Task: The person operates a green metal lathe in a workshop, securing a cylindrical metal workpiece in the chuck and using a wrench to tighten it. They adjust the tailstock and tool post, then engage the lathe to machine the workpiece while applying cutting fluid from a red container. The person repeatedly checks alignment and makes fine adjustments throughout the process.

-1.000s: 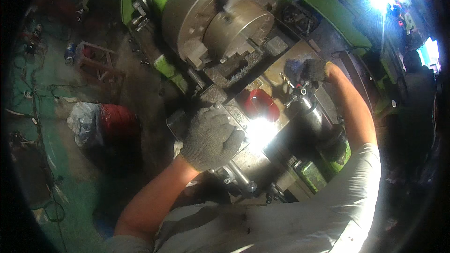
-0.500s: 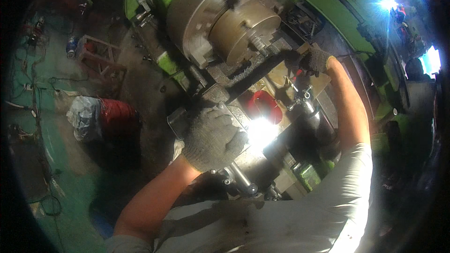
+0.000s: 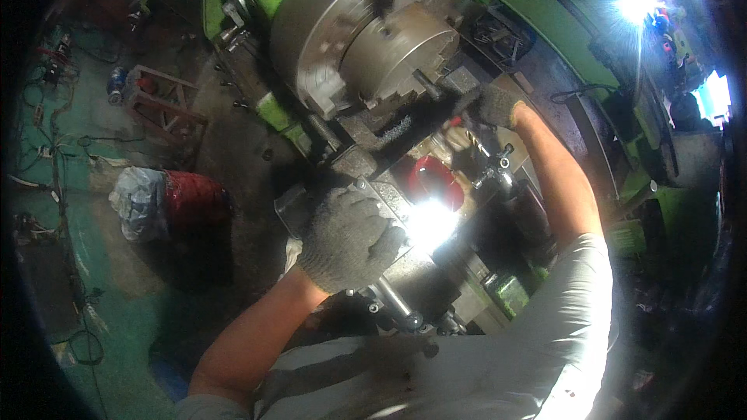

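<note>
My left hand (image 3: 346, 237), in a grey knitted glove, is curled over the lathe carriage (image 3: 397, 196), its fingers bent downward. What lies under them is hidden. Up ahead my right hand (image 3: 496, 104), also gloved, is closed round a thin tool with a red part (image 3: 456, 120); its kind cannot be made out. It is held beside the round workpiece (image 3: 401, 50), which sits in the large chuck (image 3: 315, 39). Blur on the chuck suggests it is turning. A red round container (image 3: 424, 173) stands between my hands, next to a bright glare.
A twist drill bit (image 3: 476, 142) points up near my right wrist. Metal chips (image 3: 395, 129) lie below the chuck. A ball-ended lever (image 3: 411, 319) juts toward me. Left on the floor are a red and grey bundle (image 3: 183, 201) and a metal frame (image 3: 163, 101). Welding light (image 3: 638, 6) flares far right.
My right hand has moved left, closer to the workpiece, bringing the red-marked tool along. The left hand stays on the carriage. The workpiece looks turned to a different angle.
</note>
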Action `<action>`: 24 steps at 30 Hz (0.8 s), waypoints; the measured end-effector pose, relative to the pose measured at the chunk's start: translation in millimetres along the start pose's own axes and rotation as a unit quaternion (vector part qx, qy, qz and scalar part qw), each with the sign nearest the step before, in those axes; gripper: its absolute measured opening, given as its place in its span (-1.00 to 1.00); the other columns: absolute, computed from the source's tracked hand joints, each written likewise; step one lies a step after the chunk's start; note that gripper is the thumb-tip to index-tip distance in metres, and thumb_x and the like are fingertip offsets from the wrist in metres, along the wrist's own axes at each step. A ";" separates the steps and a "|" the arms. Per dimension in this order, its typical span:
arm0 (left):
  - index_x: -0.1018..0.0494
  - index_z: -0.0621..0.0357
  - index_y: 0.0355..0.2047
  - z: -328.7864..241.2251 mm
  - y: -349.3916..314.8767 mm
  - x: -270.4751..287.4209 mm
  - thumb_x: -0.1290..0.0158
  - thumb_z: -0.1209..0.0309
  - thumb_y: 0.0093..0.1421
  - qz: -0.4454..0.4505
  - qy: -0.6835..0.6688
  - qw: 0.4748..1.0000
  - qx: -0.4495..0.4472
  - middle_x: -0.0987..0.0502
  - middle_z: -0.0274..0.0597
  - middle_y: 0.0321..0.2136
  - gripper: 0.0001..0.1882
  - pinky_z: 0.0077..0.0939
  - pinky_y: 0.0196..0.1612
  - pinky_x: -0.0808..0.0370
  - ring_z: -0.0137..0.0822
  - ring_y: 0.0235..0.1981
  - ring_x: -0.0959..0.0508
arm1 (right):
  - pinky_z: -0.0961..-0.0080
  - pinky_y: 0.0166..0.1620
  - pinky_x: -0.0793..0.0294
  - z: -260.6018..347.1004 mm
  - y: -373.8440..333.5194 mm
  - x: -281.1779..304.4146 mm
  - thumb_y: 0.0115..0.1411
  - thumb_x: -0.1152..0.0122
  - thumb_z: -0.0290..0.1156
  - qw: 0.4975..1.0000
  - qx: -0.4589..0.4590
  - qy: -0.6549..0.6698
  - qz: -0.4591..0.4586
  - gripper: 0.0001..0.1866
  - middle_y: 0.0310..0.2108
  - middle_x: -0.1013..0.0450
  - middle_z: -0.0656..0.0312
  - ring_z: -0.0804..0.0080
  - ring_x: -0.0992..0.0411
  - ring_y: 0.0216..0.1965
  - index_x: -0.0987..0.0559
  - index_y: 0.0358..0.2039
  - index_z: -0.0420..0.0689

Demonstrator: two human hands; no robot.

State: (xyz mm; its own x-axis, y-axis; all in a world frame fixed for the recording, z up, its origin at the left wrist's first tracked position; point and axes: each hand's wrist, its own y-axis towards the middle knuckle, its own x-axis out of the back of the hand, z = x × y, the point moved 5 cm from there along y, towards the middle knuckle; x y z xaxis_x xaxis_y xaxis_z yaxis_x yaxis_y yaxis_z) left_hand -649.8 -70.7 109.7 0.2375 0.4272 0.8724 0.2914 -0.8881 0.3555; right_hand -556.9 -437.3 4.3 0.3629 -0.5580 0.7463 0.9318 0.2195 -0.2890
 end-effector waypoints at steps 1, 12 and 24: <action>-0.61 0.06 -0.20 -0.2 0.1 -0.3 -0.20 0.29 0.06 -0.001 0.001 1.000 -0.003 -0.63 -0.11 -0.28 -0.72 0.10 -0.02 -0.49 -0.02 -0.16 -0.62 | 0.39 -0.07 -0.59 0.7 6.3 -1.7 0.08 -0.05 -0.60 0.999 -0.013 0.008 -0.034 -0.59 -0.17 -0.72 0.15 0.40 -0.60 -0.24 -0.79 -0.16 -0.07; -0.59 0.15 -0.35 2.9 7.5 6.8 -0.20 0.33 0.16 -0.038 -0.060 0.996 0.050 -0.60 -0.05 -0.34 -0.84 0.04 -0.07 -0.44 0.05 -0.23 -0.59 | 0.16 -0.19 -0.58 -55.5 -55.6 68.2 0.17 -0.28 -0.25 0.942 -0.203 -0.224 -0.148 -0.73 -0.28 -0.65 -0.08 -0.01 -0.65 -0.28 -0.75 -0.18 -0.07; -0.62 0.12 -0.36 1.2 2.2 -1.0 -0.20 0.35 0.13 -0.002 0.001 1.000 0.030 -0.63 -0.07 -0.32 -0.87 0.05 -0.05 -0.45 0.04 -0.19 -0.60 | 0.19 -0.23 -0.61 -32.5 -64.8 -6.4 0.03 -0.34 -0.34 0.999 0.002 0.004 0.035 -0.73 -0.36 -0.68 0.04 0.18 -0.61 -0.42 -0.77 -0.23 -0.09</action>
State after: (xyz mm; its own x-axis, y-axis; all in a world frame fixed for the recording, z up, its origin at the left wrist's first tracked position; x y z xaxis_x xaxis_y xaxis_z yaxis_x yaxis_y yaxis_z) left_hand -648.3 -72.9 109.1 0.2351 0.4308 0.8713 0.3484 -0.8742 0.3382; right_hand -619.5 -474.0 -1.2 0.4275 -0.5467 0.7200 0.9040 0.2614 -0.3383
